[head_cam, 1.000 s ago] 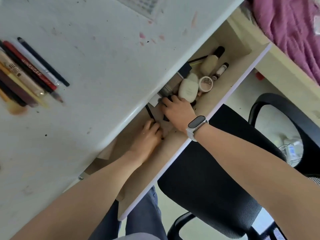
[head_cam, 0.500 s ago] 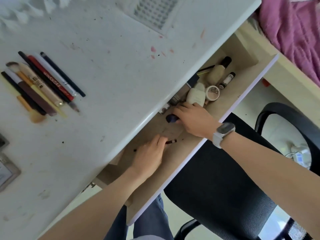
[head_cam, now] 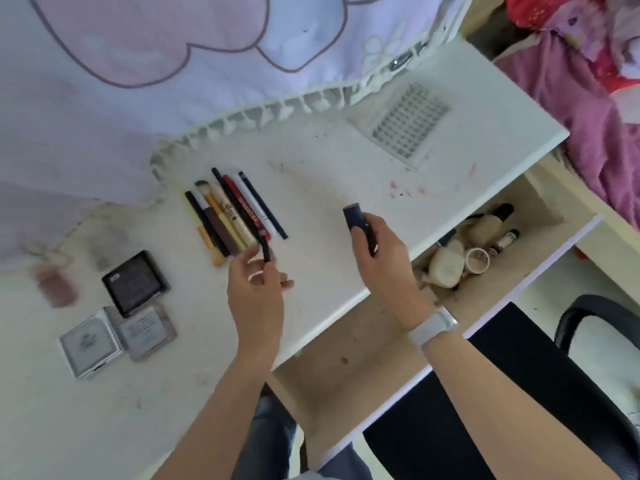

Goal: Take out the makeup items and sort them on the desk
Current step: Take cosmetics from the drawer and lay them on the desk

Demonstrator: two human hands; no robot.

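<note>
My left hand [head_cam: 257,289] is over the white desk [head_cam: 311,174], pinching a thin black pencil [head_cam: 266,250] whose tip reaches the near end of a row of several pencils and brushes [head_cam: 235,211]. My right hand [head_cam: 379,261] holds a dark blue tube [head_cam: 356,221] upright above the desk's front edge. The open drawer [head_cam: 381,351] below still holds a cream bottle [head_cam: 445,266], a small round jar [head_cam: 478,259], a beige bottle with a black cap [head_cam: 491,221] and a small vial [head_cam: 504,240].
A black compact [head_cam: 135,282] and two silver flat cases [head_cam: 114,337] lie at the desk's left. A clear lash tray [head_cam: 405,124] sits at the back right. A lilac fringed cloth [head_cam: 173,64] covers the desk's far side. A black chair [head_cam: 519,393] stands below the drawer.
Both hands have come up out of the drawer onto the desk, the left with the black pencil, the right with the dark blue tube. The view has tilted up toward the desk.
</note>
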